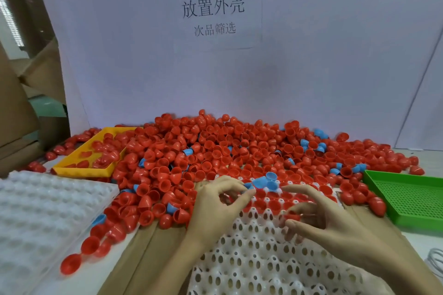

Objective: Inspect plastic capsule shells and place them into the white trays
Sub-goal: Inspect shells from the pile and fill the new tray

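— White board behind, sheet of printed characters taped on it. Below that?

— Heaped red shells across the far table, a few blue ones mixed in. Piled too thick to count.

— Trays?

— White tray near centre, holes in rows, far rows filled with red shells, near end cut off by the frame edge. Second white tray at left, blurred, seemingly bare, also cut off. Yellow tray far left, holding some reds, half buried by the heap. Green tray at right, meshed, running out of view.

— Left hand?

— Over the tray's far left corner, fingers curled, thumb and forefinger nearly meeting. Something pinched there or not, hard to say; blurred.

— Right hand?

— Over the filled rows, thumb and forefinger closed on a red shell, other fingers spread. Shell mostly hidden by the fingers.

— Anything else?

— Brown cardboard at far left, cut off. Bit of white cable at the right edge, mostly out of frame.
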The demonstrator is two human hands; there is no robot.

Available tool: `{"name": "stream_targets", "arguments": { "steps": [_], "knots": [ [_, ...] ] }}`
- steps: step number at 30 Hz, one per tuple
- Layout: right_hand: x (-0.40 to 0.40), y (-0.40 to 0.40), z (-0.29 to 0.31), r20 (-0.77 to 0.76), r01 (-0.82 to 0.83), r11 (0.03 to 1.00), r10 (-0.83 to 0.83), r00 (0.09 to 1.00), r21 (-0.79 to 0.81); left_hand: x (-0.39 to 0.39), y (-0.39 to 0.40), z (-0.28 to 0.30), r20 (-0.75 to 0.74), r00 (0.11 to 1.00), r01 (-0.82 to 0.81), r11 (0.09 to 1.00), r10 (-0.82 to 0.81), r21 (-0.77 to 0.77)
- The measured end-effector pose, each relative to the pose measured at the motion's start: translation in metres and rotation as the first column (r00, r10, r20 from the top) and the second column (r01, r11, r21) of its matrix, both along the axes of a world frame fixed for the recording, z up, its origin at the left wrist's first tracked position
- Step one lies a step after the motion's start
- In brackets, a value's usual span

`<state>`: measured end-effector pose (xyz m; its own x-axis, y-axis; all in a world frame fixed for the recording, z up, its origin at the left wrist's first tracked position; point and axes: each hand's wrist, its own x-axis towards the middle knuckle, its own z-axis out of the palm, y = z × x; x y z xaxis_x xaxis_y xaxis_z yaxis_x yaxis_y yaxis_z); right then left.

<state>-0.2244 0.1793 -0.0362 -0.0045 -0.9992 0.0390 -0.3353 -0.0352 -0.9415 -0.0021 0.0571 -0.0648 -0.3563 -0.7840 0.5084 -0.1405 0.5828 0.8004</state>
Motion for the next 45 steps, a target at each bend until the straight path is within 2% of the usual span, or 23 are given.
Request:
{"name": "stream_targets", "arguments": {
  "steps": [2,4,7,10,13,15,18,21,23,27,30,33,36,38,41,45],
  "knots": [
    [0.002,-0.004,0.012,-0.061,-0.027,0.999,0.028,0.998,0.024,0.008,-0.011,0.001,0.040,0.993,-0.111,0.992,0.113,-0.052],
    [0.012,-0.015,0.026,-0.171,-0.092,0.995,0.099,0.980,0.049,0.014,-0.019,0.001,0.154,0.969,-0.177,0.976,0.195,-0.125],
    [0.043,-0.048,0.040,-0.339,-0.181,0.981,0.192,0.921,0.064,0.021,-0.025,-0.005,0.337,0.868,-0.269,0.916,0.364,-0.298],
    [0.081,-0.094,0.052,-0.385,-0.227,0.973,0.227,0.894,0.048,0.033,-0.031,-0.010,0.306,0.837,-0.354,0.875,0.454,-0.331],
    [0.122,-0.147,0.067,-0.431,-0.257,0.964,0.263,0.863,0.074,0.039,-0.035,-0.011,0.272,0.847,-0.369,0.873,0.457,-0.320],
    [0.148,-0.178,0.077,-0.389,-0.240,0.970,0.234,0.891,0.033,0.040,-0.036,-0.012,0.297,0.845,-0.352,0.880,0.445,-0.319],
    [0.173,-0.207,0.089,-0.203,-0.139,0.987,0.121,0.972,-0.077,0.041,-0.037,-0.012,0.313,0.828,-0.355,0.866,0.466,-0.352],
    [0.176,-0.214,0.089,-0.104,-0.077,0.995,0.070,0.992,-0.069,0.043,-0.039,-0.013,0.313,0.840,-0.363,0.887,0.444,-0.284],
    [0.166,-0.205,0.081,-0.125,-0.065,0.996,0.057,0.990,-0.058,0.043,-0.040,-0.012,0.293,0.857,-0.377,0.903,0.425,-0.207],
    [0.124,-0.171,0.057,-0.382,-0.056,0.980,-0.022,0.924,-0.191,0.042,-0.038,-0.004,0.098,0.942,-0.325,0.945,0.320,0.034],
    [0.087,-0.132,0.040,-0.528,-0.074,0.969,-0.064,0.847,-0.237,0.039,-0.033,0.000,-0.034,0.972,-0.230,0.969,0.234,0.095],
    [0.053,-0.097,0.027,-0.449,-0.072,0.974,-0.033,0.893,-0.215,0.030,-0.025,0.004,-0.062,0.996,-0.059,0.994,0.065,0.090],
    [0.034,-0.069,0.023,-0.199,-0.072,0.987,0.043,0.979,-0.141,0.019,-0.015,0.007,-0.034,0.998,0.050,0.999,-0.050,-0.003],
    [0.028,-0.055,0.022,-0.079,-0.098,0.988,0.089,0.993,-0.115,0.014,-0.008,0.008,-0.016,0.995,0.098,0.995,-0.098,-0.038],
    [0.024,-0.042,0.017,-0.059,-0.105,0.985,0.098,0.993,-0.139,0.010,0.004,0.009,-0.003,0.991,0.135,0.990,-0.135,-0.050],
    [0.022,-0.033,0.015,-0.013,-0.073,0.978,0.072,0.997,-0.193,0.008,0.015,0.014,-0.095,0.985,0.144,0.989,-0.145,-0.008]
  ]
}}
